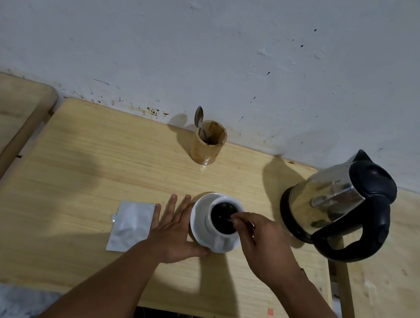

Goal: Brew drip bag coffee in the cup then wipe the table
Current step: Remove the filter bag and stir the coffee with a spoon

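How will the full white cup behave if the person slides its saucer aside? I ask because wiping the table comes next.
The cup looks filled with dark liquid near its rim, so a quick push would probably slosh it. It sits loose on the saucer, so it may skid. Both look ceramic, likely breakable. The left hand lies flat beside the saucer.

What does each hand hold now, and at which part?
The right hand pinches something thin over the cup; what it is cannot be told. The left hand holds nothing and lies flat beside the saucer.
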